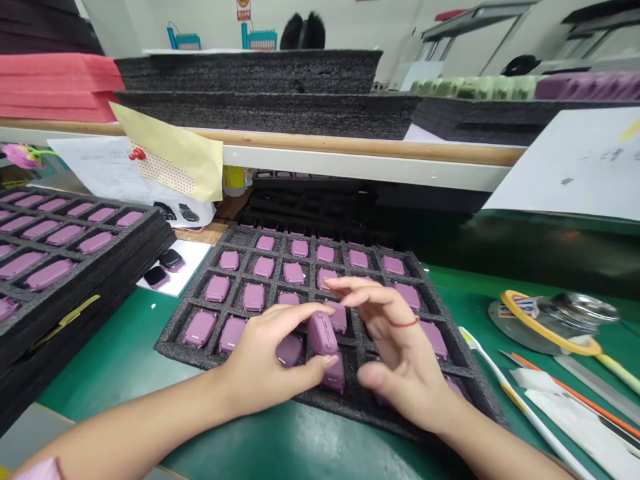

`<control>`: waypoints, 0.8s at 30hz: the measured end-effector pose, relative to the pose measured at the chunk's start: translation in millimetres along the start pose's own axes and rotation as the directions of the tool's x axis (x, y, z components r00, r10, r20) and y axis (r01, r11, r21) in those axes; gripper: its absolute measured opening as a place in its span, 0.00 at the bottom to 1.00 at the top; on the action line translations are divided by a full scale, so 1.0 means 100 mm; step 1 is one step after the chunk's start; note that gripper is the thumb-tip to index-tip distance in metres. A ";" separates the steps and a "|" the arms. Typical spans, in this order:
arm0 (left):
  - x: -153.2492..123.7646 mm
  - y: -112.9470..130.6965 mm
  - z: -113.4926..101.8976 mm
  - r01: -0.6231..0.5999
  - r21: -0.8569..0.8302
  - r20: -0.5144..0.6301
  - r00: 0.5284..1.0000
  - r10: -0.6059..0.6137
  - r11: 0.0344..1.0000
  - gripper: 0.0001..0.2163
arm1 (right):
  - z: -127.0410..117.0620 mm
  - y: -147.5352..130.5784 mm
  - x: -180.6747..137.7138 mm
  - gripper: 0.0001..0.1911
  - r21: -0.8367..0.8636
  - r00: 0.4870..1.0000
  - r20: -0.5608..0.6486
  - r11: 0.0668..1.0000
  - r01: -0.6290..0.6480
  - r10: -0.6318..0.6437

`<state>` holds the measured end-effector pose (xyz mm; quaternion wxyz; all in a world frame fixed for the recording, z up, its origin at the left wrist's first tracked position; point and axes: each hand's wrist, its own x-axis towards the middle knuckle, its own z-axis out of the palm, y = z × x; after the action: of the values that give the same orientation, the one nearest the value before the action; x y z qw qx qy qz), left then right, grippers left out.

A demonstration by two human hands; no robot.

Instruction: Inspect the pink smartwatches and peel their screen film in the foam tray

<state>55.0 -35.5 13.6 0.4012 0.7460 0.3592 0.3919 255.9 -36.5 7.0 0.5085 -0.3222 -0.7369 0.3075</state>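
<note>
- Purple watch case (322, 333), raised and tilted on its edge above the middle of a black foam tray (173, 347), its lower end appearing to touch a 2nd purple case (334, 373) that sits askew in the tray.
- Left hand (265, 360): the thumb and forefinger (295, 312) are clamped on opposite sides of the raised case, with the other fingers mostly hidden behind it.
- Right hand (395, 353): open just beside the raised case, with the fingers (353, 285) spread apart and curved; no clear grip shows. A red string bracelet (405, 325) circles the wrist.
- Foam tray: a grid of square compartments, most with 1 purple case lying flat.
- To the left: a thick black foam stack (100, 310) holds more purple cases in rows. Beside it, a white card (187, 263) carries 2 black-faced watches (171, 260).
- Under everything: a green work mat (100, 393).
- To the right on the mat: a yellow tape roll (550, 323) on a metal dish (510, 323), a white toothbrush (510, 393) and a steel ruler (595, 380).
- Behind: a wood-edged shelf (350, 148) bears black foam sheets (250, 73) and red foam sheets (55, 87). A yellow envelope (175, 160) hangs over its edge.
</note>
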 end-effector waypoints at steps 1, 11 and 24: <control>0.00 -0.01 -0.01 -0.062 0.073 -0.009 0.998 0.063 0.995 0.19 | 0.01 0.01 0.00 0.23 0.082 0.997 -0.025 0.994 -0.066 0.068; -0.03 -0.10 0.01 0.015 -0.022 0.089 0.996 -0.013 1.000 0.38 | 0.10 -0.11 0.06 0.16 -0.093 0.997 -0.009 0.992 -0.080 0.079; 0.09 -0.07 0.11 0.491 -0.694 0.339 0.868 -0.363 0.526 0.28 | 0.07 -0.09 0.08 0.06 -0.103 0.993 0.102 0.993 0.063 -0.052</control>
<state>66.8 -28.6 5.8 0.7861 0.4224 0.3002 0.3369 245.6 -36.5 15.8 0.4620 -0.3117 -0.7856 0.2688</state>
